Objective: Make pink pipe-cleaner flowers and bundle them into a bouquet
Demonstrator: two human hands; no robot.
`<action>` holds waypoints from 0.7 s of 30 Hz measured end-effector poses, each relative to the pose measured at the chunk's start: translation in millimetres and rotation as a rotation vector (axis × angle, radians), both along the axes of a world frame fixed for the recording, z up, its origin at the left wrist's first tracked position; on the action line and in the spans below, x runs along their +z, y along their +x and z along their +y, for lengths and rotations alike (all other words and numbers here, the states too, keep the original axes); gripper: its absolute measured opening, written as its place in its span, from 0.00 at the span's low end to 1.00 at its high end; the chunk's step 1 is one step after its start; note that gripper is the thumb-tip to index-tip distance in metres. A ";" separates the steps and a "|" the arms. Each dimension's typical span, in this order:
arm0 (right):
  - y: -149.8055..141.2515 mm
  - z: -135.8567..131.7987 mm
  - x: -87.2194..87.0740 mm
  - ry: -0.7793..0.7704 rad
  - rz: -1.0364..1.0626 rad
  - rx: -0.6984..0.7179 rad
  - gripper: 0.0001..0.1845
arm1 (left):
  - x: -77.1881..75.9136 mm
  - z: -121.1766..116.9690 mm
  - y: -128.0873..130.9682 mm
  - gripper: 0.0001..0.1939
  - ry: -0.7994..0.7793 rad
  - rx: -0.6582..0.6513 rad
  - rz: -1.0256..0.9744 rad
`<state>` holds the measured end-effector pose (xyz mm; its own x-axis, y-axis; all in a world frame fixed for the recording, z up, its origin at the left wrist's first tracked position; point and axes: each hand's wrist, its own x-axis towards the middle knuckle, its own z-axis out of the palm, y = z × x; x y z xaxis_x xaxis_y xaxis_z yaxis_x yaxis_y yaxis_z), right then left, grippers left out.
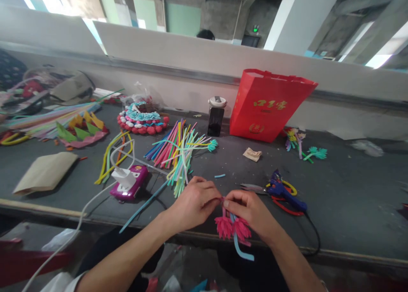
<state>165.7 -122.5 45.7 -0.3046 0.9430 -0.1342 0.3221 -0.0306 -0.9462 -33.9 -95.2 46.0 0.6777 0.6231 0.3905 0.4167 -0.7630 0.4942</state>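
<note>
My left hand (199,200) and my right hand (247,209) meet at the table's front edge, fingertips nearly touching. Both pinch the pink stem end of a bunch of pipe cleaner flowers. Two fringed pink flower heads (224,227) hang downward below my fingers. A light blue pipe cleaner (239,250) runs down between them, bent at its lower end. Exactly how the stems join is hidden by my fingers. Right of my hands lie scissors (255,188) and a blue glue gun (285,194). Beyond my left hand a pile of coloured pipe cleaners (175,149) is spread out.
A purple power strip (130,183) with a white plug and cable sits left. A phone (216,122) leans on a cup (218,101) beside a red paper bag (270,105). Finished small flowers (315,153) lie right, flowered headbands (143,117) back left.
</note>
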 end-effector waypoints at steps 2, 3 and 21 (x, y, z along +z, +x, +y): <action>0.0 -1.3 0.2 0.055 -0.063 0.006 0.11 | 1.1 -0.9 -0.1 0.09 -0.003 -0.019 0.016; 0.2 -1.9 0.8 0.085 -0.096 0.014 0.10 | 1.9 -1.3 -0.2 0.09 -0.020 -0.027 0.016; 2.1 -9.2 9.3 0.290 -0.285 0.196 0.07 | 4.3 5.0 -9.7 0.13 -1.366 -0.077 -0.311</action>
